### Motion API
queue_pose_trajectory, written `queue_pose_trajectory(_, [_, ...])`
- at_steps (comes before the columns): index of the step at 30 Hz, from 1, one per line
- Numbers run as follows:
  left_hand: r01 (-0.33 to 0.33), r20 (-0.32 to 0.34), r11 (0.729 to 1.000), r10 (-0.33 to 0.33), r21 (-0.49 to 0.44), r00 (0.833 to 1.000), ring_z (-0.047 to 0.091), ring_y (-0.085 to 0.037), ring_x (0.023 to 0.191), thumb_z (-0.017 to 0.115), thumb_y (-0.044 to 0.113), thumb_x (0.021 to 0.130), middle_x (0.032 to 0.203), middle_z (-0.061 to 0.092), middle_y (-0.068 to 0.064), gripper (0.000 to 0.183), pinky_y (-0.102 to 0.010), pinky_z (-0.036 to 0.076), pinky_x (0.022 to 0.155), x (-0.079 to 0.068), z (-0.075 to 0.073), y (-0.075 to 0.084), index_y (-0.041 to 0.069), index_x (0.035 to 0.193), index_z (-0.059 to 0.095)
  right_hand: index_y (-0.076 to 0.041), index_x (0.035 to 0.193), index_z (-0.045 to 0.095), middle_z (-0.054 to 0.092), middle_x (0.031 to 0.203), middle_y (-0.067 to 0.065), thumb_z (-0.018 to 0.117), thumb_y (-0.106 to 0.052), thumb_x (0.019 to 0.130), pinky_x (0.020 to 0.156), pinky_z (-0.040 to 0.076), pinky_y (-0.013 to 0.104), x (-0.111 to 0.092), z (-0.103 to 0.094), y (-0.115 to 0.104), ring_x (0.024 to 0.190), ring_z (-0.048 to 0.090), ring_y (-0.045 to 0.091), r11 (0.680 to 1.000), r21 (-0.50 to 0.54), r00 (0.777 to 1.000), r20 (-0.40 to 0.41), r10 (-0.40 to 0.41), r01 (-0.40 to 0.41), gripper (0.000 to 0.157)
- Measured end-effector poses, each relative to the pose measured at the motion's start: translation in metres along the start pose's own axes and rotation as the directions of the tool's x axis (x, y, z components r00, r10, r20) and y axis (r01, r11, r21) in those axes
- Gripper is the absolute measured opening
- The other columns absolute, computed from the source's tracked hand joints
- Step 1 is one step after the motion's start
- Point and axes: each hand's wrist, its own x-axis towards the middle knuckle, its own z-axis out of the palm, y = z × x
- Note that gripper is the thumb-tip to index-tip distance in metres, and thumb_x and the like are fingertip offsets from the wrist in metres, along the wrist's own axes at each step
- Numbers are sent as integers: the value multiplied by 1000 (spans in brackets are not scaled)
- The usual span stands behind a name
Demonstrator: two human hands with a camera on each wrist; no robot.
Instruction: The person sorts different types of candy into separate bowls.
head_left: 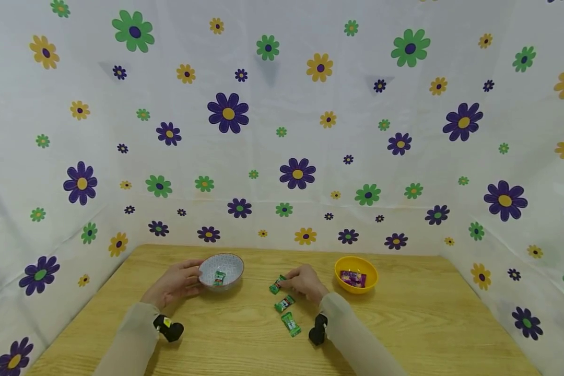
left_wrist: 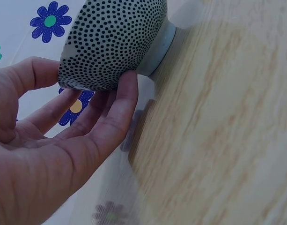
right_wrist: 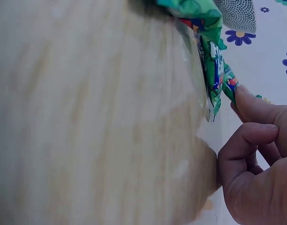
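My left hand (head_left: 180, 282) grips the side of a patterned bowl (head_left: 230, 267), thumb at the rim and fingertips against the dotted outer wall (left_wrist: 110, 47). One green-wrapped candy (head_left: 219, 278) lies inside that bowl. Toward the middle of the table, my right hand (head_left: 306, 282) pinches a second green candy (head_left: 276, 284) at its right end. Two more green candies, a middle one (head_left: 284, 303) and a nearer one (head_left: 291, 324), lie in a row below it. In the right wrist view, the pinched candy (right_wrist: 230, 82) is partly behind the nearer wrappers.
A yellow bowl (head_left: 340, 279) holding purple-wrapped candies (head_left: 353, 278) stands right of my right hand. The wooden table (head_left: 235, 339) meets a white flowered cloth (head_left: 263, 146) at the back and both sides. Each wrist wears a black camera.
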Motion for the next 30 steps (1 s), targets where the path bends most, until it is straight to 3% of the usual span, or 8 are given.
queue_pose_trajectory(4, [-9, 5, 1000, 9, 9, 1000, 59, -20, 101, 51, 11, 100, 137, 48, -19, 55, -38, 54, 88, 0, -1, -2, 1, 150, 32, -4, 93, 75, 55, 73, -1, 76, -20, 86, 48, 31, 22, 0, 0, 0, 56, 42, 11, 1000, 28, 1000, -21, 8, -7, 17])
queue_pose_trajectory(9, [-6, 1, 1000, 6, 8, 1000, 59, -20, 102, 51, 10, 100, 141, 45, -21, 55, -39, 54, 89, -1, 1, -2, 1, 150, 32, -3, 100, 75, 55, 73, 0, 71, -18, 90, 50, 33, 21, 1, -2, 1, 56, 42, 12, 997, 75, 1000, -8, 22, -21, 18])
queue_pose_trajectory(18, [-13, 5, 1000, 13, -7, 1000, 59, -18, 98, 51, 9, 99, 123, 56, -10, 55, -35, 55, 85, -2, 3, 1, 0, 150, 33, -7, 110, 73, 50, 67, -3, 69, -25, 92, 47, 28, 22, 2, 0, -2, 54, 40, 11, 992, 107, 997, -13, 75, -73, 25])
queue_pose_trajectory(26, [-16, 9, 1000, 16, 2, 1000, 59, -18, 98, 50, 11, 99, 122, 57, -10, 55, -35, 55, 85, -2, 1, 0, 0, 150, 31, -8, 108, 74, 42, 53, -7, 71, -27, 91, 41, 24, 22, 3, 7, -12, 44, 30, 7, 987, 159, 999, -26, 28, -23, 27])
queue_pose_trajectory(30, [-17, 7, 1000, 17, -4, 1000, 59, -19, 99, 51, 11, 100, 126, 55, -13, 55, -36, 56, 85, -1, 1, 0, 0, 150, 32, -9, 107, 74, 50, 60, -6, 71, -28, 90, 37, 21, 22, 5, 10, -16, 40, 25, 7, 984, 180, 1000, -10, 8, -6, 26])
